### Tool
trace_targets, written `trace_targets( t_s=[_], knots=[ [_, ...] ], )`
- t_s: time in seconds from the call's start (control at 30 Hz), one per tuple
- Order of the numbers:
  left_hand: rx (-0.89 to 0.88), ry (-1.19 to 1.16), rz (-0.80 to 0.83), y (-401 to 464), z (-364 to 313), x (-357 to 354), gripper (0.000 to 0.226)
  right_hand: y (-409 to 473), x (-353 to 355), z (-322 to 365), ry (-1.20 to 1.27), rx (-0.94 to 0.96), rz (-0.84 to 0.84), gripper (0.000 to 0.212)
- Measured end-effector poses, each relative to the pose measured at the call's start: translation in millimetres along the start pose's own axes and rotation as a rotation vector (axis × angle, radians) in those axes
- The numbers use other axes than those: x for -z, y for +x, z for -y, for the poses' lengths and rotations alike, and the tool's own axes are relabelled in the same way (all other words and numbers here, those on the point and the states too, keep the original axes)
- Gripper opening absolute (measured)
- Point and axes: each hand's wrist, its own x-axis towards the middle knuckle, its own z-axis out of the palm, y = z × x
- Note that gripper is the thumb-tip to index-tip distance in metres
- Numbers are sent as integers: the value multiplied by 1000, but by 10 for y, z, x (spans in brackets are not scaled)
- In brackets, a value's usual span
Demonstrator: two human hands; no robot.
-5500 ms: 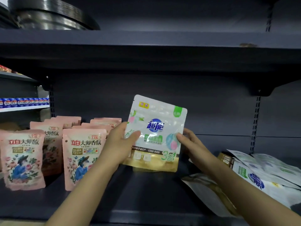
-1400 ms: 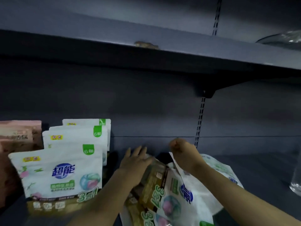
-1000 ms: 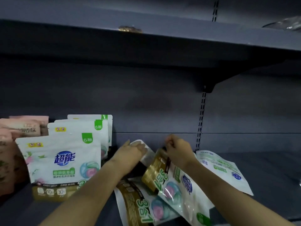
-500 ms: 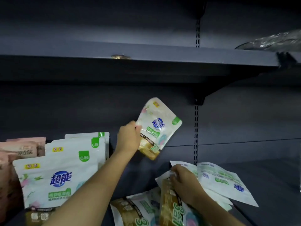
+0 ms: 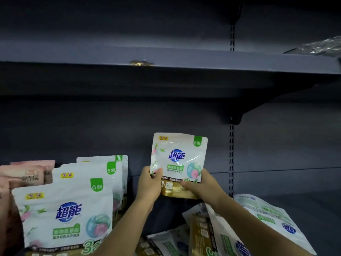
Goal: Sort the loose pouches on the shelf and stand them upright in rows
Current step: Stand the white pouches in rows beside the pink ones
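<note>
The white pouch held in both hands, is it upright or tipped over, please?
Upright: the white pouch has its printed top uppermost and gold base lowest, gripped by left hand and right hand.

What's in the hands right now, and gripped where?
One white pouch, upright: left hand at its lower left corner, right hand at its lower right corner.

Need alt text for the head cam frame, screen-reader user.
Both hands, left hand and right hand, hold a white pouch upright by its lower corners above a dark shelf. A row of matching pouches stands at left; loose pouches lie flat below right.
</note>
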Motion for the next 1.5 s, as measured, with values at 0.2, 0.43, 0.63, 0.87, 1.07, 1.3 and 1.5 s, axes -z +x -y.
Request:
trace_targets(
  t_s=[0.2, 0.43, 0.63, 0.87, 1.07, 1.3, 1.5],
  knots=[
    [12, 337, 38, 48, 361, -38, 32, 206, -240, -106, -243, -33, -88, 48],
    [46, 401, 130, 122, 481, 19, 41, 385, -360, -287, -487, -124, -81, 50],
    [108, 294, 184, 128, 698, 35, 50, 390, -374, -353, -413, -192, -141, 46],
    [65, 189, 243, 52, 673, 61, 48, 339, -386, -340, -463, -143, -165, 44],
    [146, 294, 223, 74, 697, 81, 61, 333, -390, -336, -439, -130, -187, 35],
    [-98, 639, 189, -24, 445, 78, 74, 248, -197, -120, -443, -78, -206, 25],
    [-213, 854, 307, -174, 38, -30, 39, -52, 15, 87, -627, 19, -94, 25]
  ],
)
